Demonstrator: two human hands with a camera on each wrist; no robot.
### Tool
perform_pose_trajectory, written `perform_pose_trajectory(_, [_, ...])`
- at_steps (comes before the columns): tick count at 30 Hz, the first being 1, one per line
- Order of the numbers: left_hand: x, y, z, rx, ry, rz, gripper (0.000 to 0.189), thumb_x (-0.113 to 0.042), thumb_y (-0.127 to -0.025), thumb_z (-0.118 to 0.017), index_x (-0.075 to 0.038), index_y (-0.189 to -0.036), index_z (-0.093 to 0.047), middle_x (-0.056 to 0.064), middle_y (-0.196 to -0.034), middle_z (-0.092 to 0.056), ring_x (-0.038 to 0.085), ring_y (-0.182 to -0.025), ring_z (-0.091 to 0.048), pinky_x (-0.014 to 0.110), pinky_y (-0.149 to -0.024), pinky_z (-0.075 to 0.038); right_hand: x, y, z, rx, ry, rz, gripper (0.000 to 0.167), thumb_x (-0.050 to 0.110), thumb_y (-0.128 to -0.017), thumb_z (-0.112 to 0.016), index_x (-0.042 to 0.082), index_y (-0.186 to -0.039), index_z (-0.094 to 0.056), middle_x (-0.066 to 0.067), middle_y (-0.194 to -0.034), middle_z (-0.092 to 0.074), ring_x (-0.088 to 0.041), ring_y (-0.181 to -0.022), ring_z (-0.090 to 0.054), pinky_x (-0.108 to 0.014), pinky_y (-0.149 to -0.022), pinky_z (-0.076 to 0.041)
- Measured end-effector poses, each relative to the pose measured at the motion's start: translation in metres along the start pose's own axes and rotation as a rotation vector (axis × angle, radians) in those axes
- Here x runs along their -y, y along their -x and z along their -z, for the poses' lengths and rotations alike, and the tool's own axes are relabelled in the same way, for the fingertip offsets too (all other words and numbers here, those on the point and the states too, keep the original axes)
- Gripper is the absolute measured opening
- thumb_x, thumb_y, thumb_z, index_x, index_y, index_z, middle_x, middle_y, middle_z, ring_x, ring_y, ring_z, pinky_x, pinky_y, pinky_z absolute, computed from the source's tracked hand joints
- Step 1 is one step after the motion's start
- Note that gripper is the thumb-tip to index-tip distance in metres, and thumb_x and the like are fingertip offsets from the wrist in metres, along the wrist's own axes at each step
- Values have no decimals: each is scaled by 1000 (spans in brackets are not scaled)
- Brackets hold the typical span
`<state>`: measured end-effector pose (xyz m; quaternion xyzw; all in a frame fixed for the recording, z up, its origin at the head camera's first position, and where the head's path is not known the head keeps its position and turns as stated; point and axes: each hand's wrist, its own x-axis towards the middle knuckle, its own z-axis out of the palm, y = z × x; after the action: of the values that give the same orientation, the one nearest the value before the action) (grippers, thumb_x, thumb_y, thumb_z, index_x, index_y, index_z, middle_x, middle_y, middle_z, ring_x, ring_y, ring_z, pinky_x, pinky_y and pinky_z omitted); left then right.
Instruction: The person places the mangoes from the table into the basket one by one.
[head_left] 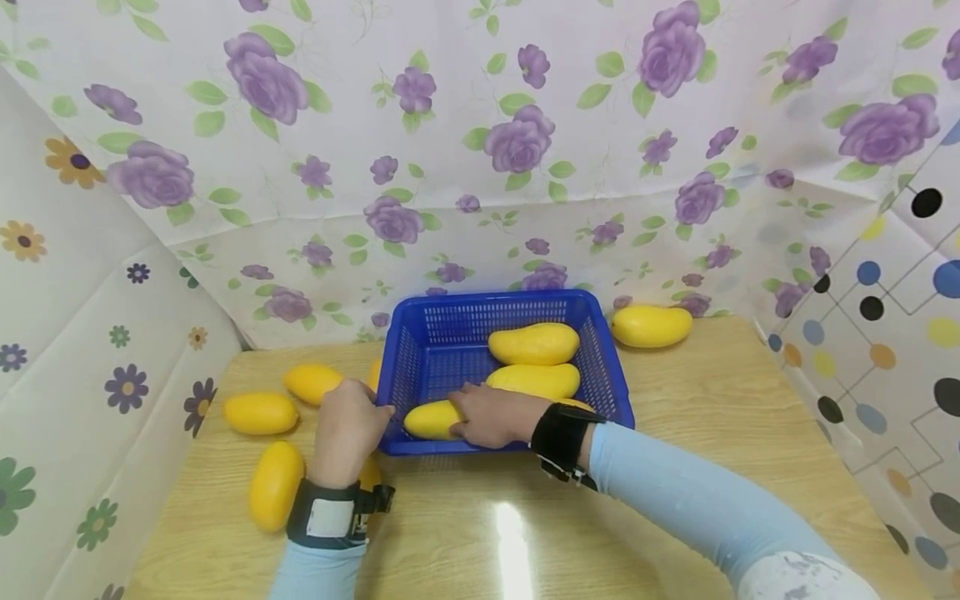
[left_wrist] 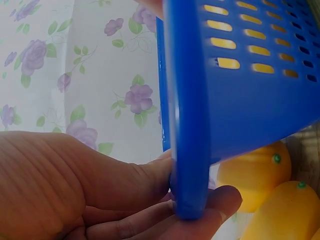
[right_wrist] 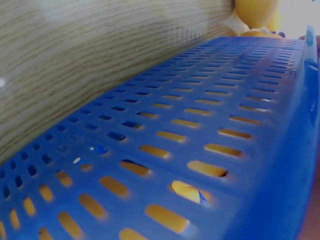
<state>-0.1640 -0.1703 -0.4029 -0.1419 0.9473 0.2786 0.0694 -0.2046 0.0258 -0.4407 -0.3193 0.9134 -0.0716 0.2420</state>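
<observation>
A blue plastic basket [head_left: 435,298] with slotted walls stands on the table and holds several yellow mangoes. My left hand [head_left: 347,429] pinches the basket's rim [left_wrist: 191,115] at its near left side, thumb on one face and fingers on the other. Inside the basket, my right hand [head_left: 497,414] grips a mango [head_left: 429,420] lying along the front wall and covers part of it. Behind that hand lie another mango [head_left: 536,380] and a farther mango [head_left: 534,343]. In the right wrist view the basket wall [right_wrist: 165,120] hides the right hand's fingers.
Left of the basket, several loose mangoes lie on the wooden table [head_left: 450,533], among them one mango [head_left: 260,413] and a nearer mango [head_left: 277,486]. A single mango [head_left: 651,326] sits right of the basket, by the flowered cloth [head_left: 465,167] at the back.
</observation>
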Motion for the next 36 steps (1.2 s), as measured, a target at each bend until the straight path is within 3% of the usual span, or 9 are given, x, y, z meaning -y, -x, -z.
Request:
perform_pose_trajectory(10, [-1,2,0,2,-1,-5,23,-21,-84,-69,2,-86,-69,10,-65,-60,21,-53,-55,24,-44,-40,-3,9,2,-50,3,36,62,46,-97,-39,10,-146,-29,-10,-150,-33,-24,-139,-31,-40,-112,-30])
perform_pose_trajectory(18, [0,2,0,3,1,0,24,-20,-84,-69,3,-90,-69,11,-68,-62,21,-55,-55,24,-45,-41,-16,26,26,-154,-51,26,59,43,-97,-41,14,-147,-29,-8,-151,-32,-23,-140,-30,-40,-112,-30])
perform_pose_trajectory(24, [-1,2,-1,-2,-5,10,24,-21,-84,-69,3,-90,-69,11,-69,-61,21,-55,-55,24,-45,-41,-40,42,45,-248,-39,0,58,42,-95,-48,17,-145,-34,-5,-148,-37,-23,-139,-32,-51,-114,-22])
perform_pose_trajectory(31, [-2,2,-1,-8,-17,5,24,-21,-84,-69,3,-88,-68,11,-67,-61,21,-54,-55,24,-44,-40,-81,60,62,-379,-16,-105,58,46,-93,-49,18,-143,-37,-7,-147,-38,-27,-140,-29,-57,-113,-17])
perform_pose_trajectory(36, [-2,2,-1,-16,-16,1,24,-21,-84,-69,3,-87,-68,11,-67,-61,21,-53,-55,24,-44,-41,-114,75,73,-492,-33,-185,58,39,-92,-54,14,-142,-39,-12,-147,-37,-32,-138,-30,-62,-111,-15])
